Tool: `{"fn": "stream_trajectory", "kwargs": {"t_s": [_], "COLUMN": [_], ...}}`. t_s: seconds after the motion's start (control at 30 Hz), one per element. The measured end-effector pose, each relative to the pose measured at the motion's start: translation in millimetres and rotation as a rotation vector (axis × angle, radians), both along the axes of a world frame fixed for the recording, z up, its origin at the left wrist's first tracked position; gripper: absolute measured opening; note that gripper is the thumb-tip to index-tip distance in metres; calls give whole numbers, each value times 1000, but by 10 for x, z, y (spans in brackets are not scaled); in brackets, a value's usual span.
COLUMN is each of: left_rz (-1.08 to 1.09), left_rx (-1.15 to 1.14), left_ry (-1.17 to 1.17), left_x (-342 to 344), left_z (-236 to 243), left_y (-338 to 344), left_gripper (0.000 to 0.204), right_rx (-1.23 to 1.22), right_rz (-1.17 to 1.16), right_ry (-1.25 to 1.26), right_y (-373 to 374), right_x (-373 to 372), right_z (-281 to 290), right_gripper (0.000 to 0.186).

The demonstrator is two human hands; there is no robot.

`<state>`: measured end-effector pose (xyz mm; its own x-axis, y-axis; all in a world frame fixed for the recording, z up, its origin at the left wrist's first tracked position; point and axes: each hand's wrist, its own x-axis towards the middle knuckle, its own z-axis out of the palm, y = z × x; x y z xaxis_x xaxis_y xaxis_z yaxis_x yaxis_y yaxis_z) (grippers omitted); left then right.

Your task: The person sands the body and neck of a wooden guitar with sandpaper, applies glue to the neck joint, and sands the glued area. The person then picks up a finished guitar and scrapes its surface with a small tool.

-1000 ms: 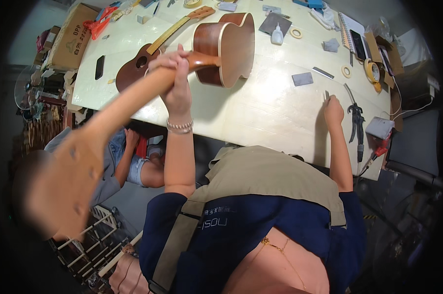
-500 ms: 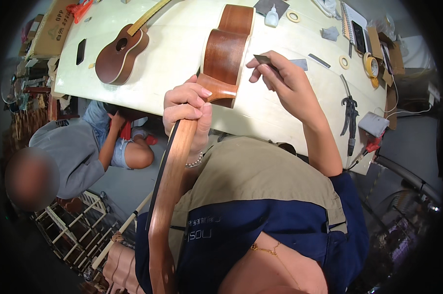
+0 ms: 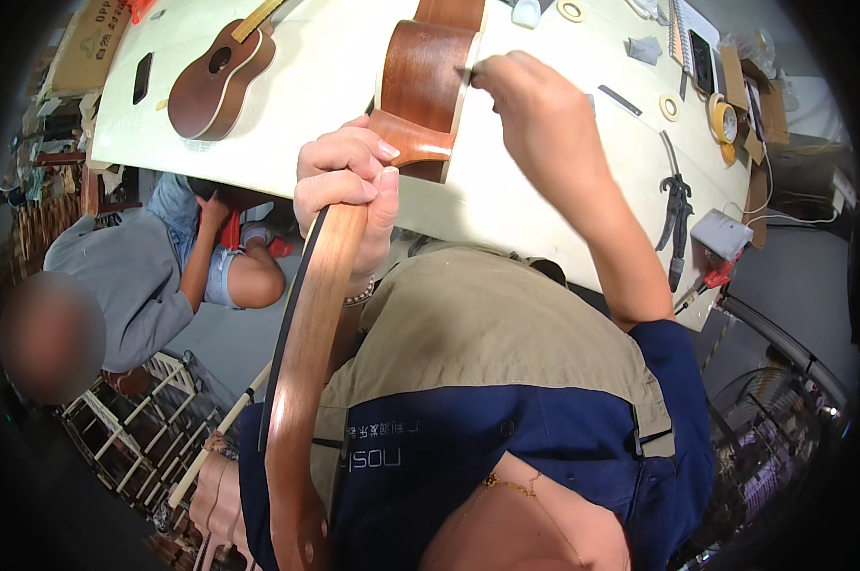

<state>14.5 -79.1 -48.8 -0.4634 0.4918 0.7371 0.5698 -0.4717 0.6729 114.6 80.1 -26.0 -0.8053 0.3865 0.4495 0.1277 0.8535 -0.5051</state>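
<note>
A small brown wooden ukulele or guitar (image 3: 425, 81) lies on its side edge, its side facing up with pale binding along the edge. Its neck (image 3: 318, 285) runs back toward me past my left arm. My left hand (image 3: 347, 190) is wrapped around the neck close to the heel. Pinched in the fingers of my right hand (image 3: 549, 128) is a small dark flat piece (image 3: 463, 74), whose tip meets the binding at the body's right edge. Most of that piece is hidden by my fingers, and I cannot make out its exact kind.
Another ukulele (image 3: 218, 81) rests at the left of the pale table (image 3: 302, 124), near a black phone (image 3: 143, 78). Tape rolls (image 3: 723, 122), a glue bottle (image 3: 526, 12) and a black clamp-like tool (image 3: 675, 217) are on the right. A person (image 3: 116, 276) sits beyond the table's left front edge.
My right hand has moved up and left, bringing the dark piece from beside the body onto its edge. The view has shifted slightly; my left hand keeps its grip on the neck.
</note>
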Motion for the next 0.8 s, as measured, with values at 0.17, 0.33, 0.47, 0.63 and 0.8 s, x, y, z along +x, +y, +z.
{"fn": "stream_trajectory", "kwargs": {"t_s": [0.17, 0.33, 0.47, 0.63, 0.8], "left_rz": [-3, -3, 2, -13, -13], "left_rx": [12, -10, -15, -9, 3], "left_ry": [-18, 4, 13, 20, 10], "left_x": [15, 2, 7, 7, 24], "left_z": [1, 21, 4, 30, 18], "left_y": [31, 14, 2, 2, 9], "left_gripper": [28, 28, 28, 29, 29], "right_rx": [239, -201, -454, -305, -173], "right_rz": [13, 97, 21, 59, 46], "right_ry": [98, -81, -234, -156, -262], "right_y": [-282, -168, 45, 244, 328], "right_x": [164, 253, 177, 4, -81], "right_z": [-259, -91, 258, 295, 335], "right_gripper": [16, 10, 14, 16, 17]}}
